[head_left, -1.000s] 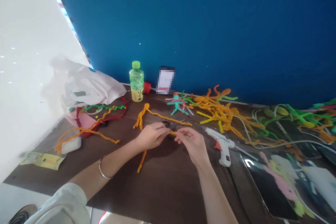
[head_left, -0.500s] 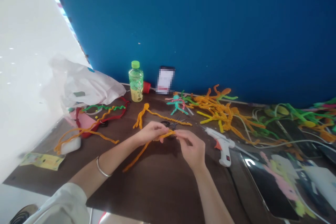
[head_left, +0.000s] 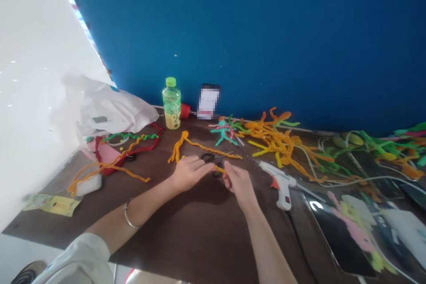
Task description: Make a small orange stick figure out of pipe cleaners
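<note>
A short stretch of orange pipe cleaner [head_left: 220, 169] shows between my two hands, its ends hidden in the fingers. My left hand [head_left: 190, 175] is closed on one end, back of the hand upward. My right hand [head_left: 240, 183] pinches the other end between thumb and curled fingers. Just behind them lie scissors with black handles [head_left: 207, 158], partly covered by the hands. Beyond my left hand is an orange pipe-cleaner piece [head_left: 185, 135] with several dangling strands and one long twisted strand reaching right.
A white glue gun [head_left: 278, 182] lies right of my right hand, near a dark tablet [head_left: 336, 235]. Orange pipe cleaners [head_left: 282, 142] are heaped behind it. At the back stand a green-capped bottle [head_left: 172, 108] and a phone [head_left: 208, 102]. A white plastic bag [head_left: 113, 106] sits left.
My left hand has turned over, knuckles up, and my right fingers have curled in. The loose orange tail that hung below my left hand is out of sight.
</note>
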The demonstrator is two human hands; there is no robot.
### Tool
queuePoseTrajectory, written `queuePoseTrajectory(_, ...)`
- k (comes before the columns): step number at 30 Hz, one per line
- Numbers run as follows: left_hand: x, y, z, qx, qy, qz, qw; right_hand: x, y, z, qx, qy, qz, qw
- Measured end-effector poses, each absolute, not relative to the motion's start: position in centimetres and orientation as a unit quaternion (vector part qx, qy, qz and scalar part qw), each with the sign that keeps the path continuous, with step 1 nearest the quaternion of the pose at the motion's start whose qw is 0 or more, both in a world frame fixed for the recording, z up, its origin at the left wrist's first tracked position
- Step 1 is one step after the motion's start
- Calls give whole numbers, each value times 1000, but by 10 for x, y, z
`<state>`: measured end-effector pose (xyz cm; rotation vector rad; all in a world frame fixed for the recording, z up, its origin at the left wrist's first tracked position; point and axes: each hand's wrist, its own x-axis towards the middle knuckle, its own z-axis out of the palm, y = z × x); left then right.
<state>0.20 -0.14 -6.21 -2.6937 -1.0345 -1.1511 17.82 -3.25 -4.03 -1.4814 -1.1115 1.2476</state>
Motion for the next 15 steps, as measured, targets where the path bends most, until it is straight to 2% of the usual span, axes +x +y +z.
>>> queuePoseTrajectory(3, 1, -2, -59, -870, -312, -369, 93, 177, -33, -35, -558, -387, 586, 442)
queuePoseTrajectory(7, 2, -1, -56, -853, -312, -396, 134, 178, -35, -28, -525, -351, 628, 455)
queuePoseTrajectory(11, 6, 2, -55, -837, -314, -439, 86, 178, -34, -30, -504, -386, 611, 473)
queuePoseTrajectory(15, 8, 3, -56, -831, -338, -441, -12, 178, -34, -33, -525, -458, 525, 489)
